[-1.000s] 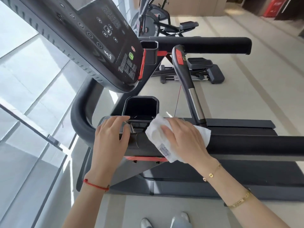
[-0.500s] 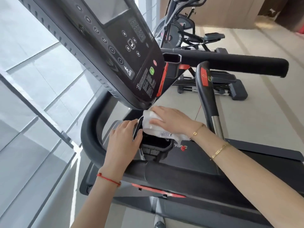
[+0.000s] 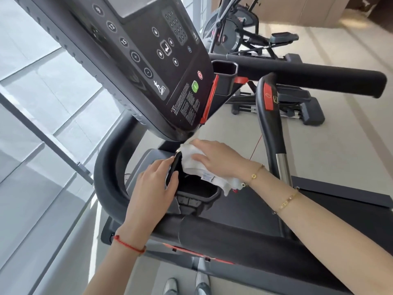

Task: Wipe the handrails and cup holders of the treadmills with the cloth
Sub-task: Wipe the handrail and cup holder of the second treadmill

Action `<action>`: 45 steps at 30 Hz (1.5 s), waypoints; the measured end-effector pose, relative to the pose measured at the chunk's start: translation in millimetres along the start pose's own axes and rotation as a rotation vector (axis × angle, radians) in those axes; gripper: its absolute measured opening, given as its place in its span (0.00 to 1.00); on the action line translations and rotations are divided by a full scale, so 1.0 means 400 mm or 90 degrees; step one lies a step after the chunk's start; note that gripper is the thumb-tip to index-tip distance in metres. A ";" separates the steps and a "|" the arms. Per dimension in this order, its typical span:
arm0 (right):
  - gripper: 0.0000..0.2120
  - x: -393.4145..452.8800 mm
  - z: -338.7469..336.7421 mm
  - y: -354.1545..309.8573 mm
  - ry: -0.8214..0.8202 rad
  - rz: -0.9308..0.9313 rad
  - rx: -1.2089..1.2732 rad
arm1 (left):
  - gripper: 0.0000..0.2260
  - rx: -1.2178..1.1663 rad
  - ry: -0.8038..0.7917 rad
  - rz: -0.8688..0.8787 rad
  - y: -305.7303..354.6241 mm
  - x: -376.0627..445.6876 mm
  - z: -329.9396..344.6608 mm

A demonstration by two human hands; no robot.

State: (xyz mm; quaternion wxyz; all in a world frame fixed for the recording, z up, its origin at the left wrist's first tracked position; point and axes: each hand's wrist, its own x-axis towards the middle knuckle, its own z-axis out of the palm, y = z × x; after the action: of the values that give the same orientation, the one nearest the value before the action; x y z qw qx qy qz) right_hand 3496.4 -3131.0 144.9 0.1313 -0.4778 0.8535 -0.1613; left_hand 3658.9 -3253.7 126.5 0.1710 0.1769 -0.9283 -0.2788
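Observation:
The white cloth lies over the far edge of the near cup holder, just under the black console. My right hand presses flat on the cloth with its fingers spread; a corner of the cloth hangs below my wrist. My left hand grips the holder's left rim, thumb inside and fingers outside. The padded near handrail runs below both forearms. A second cup holder and the far handrail sit beyond the console.
A curved black grip with a red button rises right of my right hand. The treadmill belt lies under my right forearm. An elliptical machine stands behind. Window glass fills the left. My shoes show at the bottom.
My right hand carried the cloth from the near handrail up to the cup holder's far edge. My left hand shifted from the holder's front to its left rim. The view moved closer.

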 end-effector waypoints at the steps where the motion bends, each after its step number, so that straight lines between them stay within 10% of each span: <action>1: 0.17 0.008 0.004 -0.007 0.004 0.000 -0.008 | 0.17 -0.003 -0.001 0.004 -0.002 0.000 -0.001; 26: 0.24 -0.133 0.095 -0.098 0.129 0.423 0.328 | 0.24 -0.016 -0.118 0.134 -0.084 0.050 -0.022; 45: 0.19 0.010 0.039 -0.025 0.038 0.057 -0.021 | 0.22 -0.052 -0.115 0.112 -0.080 0.048 -0.017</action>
State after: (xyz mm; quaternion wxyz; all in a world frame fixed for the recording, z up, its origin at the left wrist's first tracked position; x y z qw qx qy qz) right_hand 3507.9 -3141.7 134.3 0.1051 -0.4363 0.8801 -0.1550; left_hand 3652.1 -3289.9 117.7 0.1176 0.0616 -0.9399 -0.3147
